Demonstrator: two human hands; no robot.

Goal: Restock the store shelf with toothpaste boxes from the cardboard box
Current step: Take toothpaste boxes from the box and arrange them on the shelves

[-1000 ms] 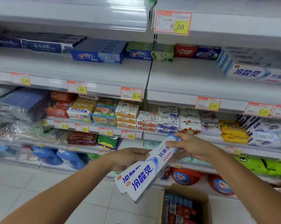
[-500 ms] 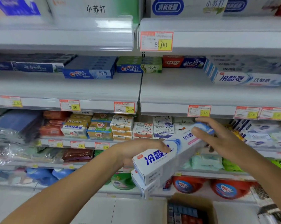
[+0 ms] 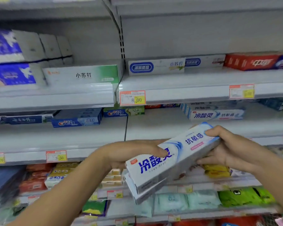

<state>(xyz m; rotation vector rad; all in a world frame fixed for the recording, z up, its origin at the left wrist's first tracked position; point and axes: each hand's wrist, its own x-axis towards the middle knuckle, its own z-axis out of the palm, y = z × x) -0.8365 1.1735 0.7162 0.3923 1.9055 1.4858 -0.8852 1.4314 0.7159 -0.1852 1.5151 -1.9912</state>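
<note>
The middle shelf (image 3: 162, 128) carries toothpaste along its back: blue Crest boxes (image 3: 77, 122) on the left and a stack of white-and-blue boxes (image 3: 215, 114) on the right. In front of it, in the air and tilted up to the right, are two stacked toothpaste boxes (image 3: 170, 160), white with bold blue characters and a pale blue swirl. The left hand (image 3: 132, 154) has its grip closed round their lower end, thumb on top, and the right hand (image 3: 227, 150) has its grip closed round the upper end.

Grey metal shelves (image 3: 162, 128) w/ slotted upright (image 3: 122, 46), price tags (image 3: 132, 98) along edges, even light.
</note>
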